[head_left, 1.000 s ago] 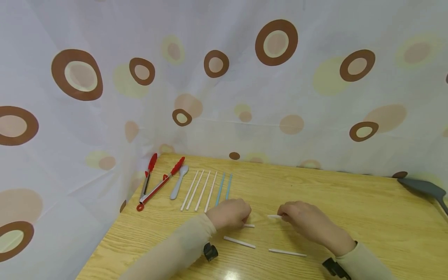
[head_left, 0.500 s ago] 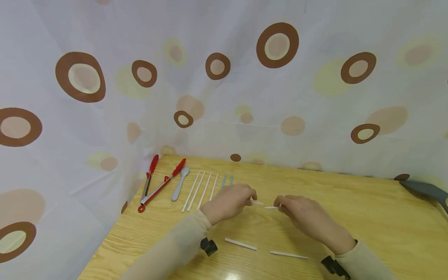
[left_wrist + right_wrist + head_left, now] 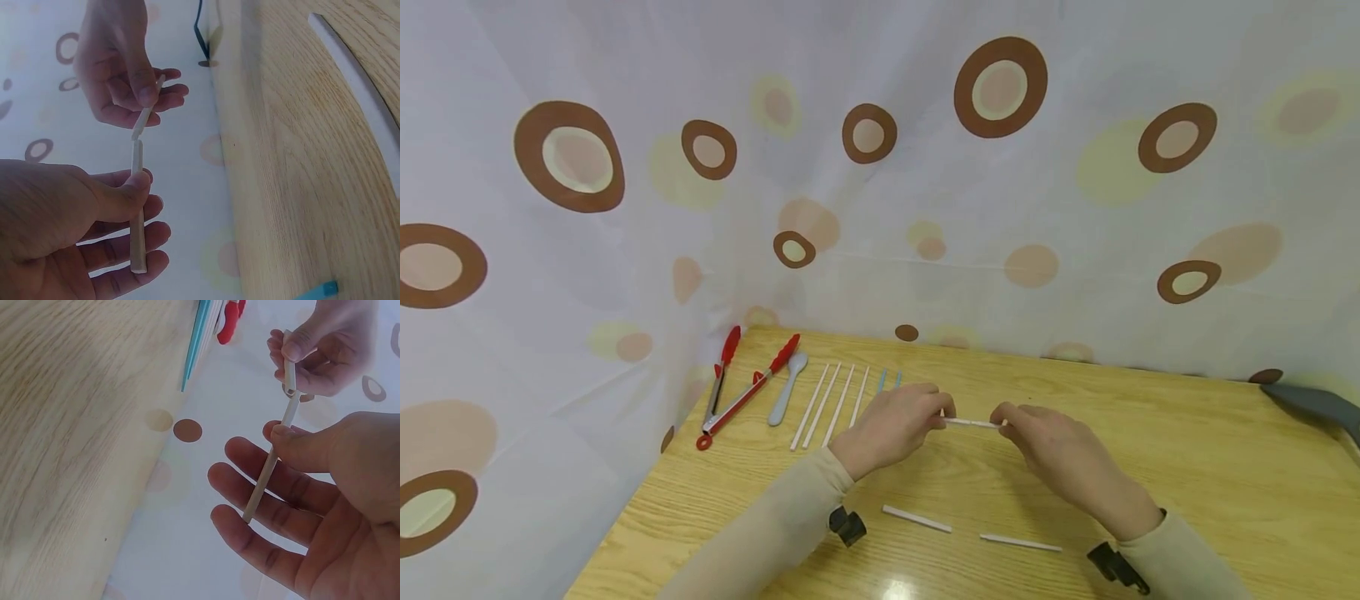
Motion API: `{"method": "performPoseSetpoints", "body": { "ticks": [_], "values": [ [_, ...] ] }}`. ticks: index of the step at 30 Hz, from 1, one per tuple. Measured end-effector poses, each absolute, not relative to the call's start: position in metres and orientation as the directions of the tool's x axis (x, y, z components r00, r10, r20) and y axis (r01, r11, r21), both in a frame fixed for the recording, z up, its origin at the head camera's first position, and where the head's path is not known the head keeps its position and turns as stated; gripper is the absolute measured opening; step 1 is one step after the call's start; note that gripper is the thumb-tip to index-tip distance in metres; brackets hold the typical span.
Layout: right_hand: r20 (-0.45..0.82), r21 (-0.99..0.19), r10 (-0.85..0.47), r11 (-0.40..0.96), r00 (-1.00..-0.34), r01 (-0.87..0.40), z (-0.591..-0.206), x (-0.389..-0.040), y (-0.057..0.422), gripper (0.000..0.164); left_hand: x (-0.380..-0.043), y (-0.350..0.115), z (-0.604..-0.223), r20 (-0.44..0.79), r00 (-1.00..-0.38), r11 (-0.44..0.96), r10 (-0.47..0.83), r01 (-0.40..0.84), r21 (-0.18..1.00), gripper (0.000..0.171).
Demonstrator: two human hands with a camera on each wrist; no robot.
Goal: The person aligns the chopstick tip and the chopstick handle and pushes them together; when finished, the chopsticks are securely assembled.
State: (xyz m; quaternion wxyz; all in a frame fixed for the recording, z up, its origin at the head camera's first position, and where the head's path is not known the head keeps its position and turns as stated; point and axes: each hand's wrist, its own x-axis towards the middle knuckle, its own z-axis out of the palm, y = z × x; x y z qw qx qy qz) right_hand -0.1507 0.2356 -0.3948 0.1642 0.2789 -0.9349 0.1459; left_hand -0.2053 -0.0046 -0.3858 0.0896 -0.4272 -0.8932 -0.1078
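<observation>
My left hand (image 3: 895, 425) pinches a white chopstick half (image 3: 137, 240) between thumb and fingers. A second, slimmer white chopstick half (image 3: 265, 475) is held in my right hand (image 3: 1067, 454) the same way. Both pieces hang above the table, and their inner ends meet at a slight angle in the wrist views. On the wood below lie two more white pieces, a left one (image 3: 917, 518) and a right one (image 3: 1021, 543), apart from each other.
Several whole white chopsticks (image 3: 827, 408) and two blue ones (image 3: 882, 381), partly behind my left hand, lie back left. Beside them are a grey spoon (image 3: 786, 392) and red-tipped tongs (image 3: 741, 404). A dark turner (image 3: 1311, 400) lies far right. A patterned curtain (image 3: 970, 208) borders the table (image 3: 1187, 475).
Both hands have lifted their chopstick halves from low over the table and moved farther from the body. The gap between the two pieces has narrowed until their ends meet.
</observation>
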Motion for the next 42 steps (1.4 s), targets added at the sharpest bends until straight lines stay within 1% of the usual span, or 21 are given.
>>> {"method": "performPoseSetpoints", "body": {
  "ticks": [6,13,22,29,34,42],
  "values": [
    [0.411,-0.163,-0.482,0.796,-0.774,-0.583,-0.399,-0.153,0.2357,0.02,-0.2063,-0.0056,-0.3857,0.286,-0.613,0.603,0.736,0.787,0.135,0.009],
    [0.425,-0.139,-0.49,0.795,-0.761,-0.59,-0.3993,-0.153,0.2357,0.02,-0.2062,-0.0053,-0.3873,0.291,-0.608,0.6,0.738,0.79,0.128,0.01],
    [0.482,-0.075,-0.501,0.794,-0.719,-0.603,-0.3999,-0.1522,0.2364,0.013,-0.2065,-0.0015,-0.3856,0.283,-0.597,0.592,0.751,0.798,0.111,0.01],
    [0.534,-0.017,-0.515,0.786,-0.67,-0.618,-0.3986,-0.152,0.2352,0.016,-0.2044,0.0002,-0.3859,0.319,-0.556,0.551,0.768,0.827,0.116,0.014],
    [0.577,-0.002,-0.52,0.77,-0.63,-0.638,-0.3986,-0.1532,0.2332,0.021,-0.2046,-0.0003,-0.3883,0.337,-0.542,0.534,0.77,0.836,0.124,0.015],
    [0.625,0.026,-0.514,0.766,-0.588,-0.643,-0.4043,-0.1548,0.2293,0.024,-0.2028,-0.0025,-0.3928,0.378,-0.501,0.515,0.778,0.854,0.073,0.02]
  ]
}}
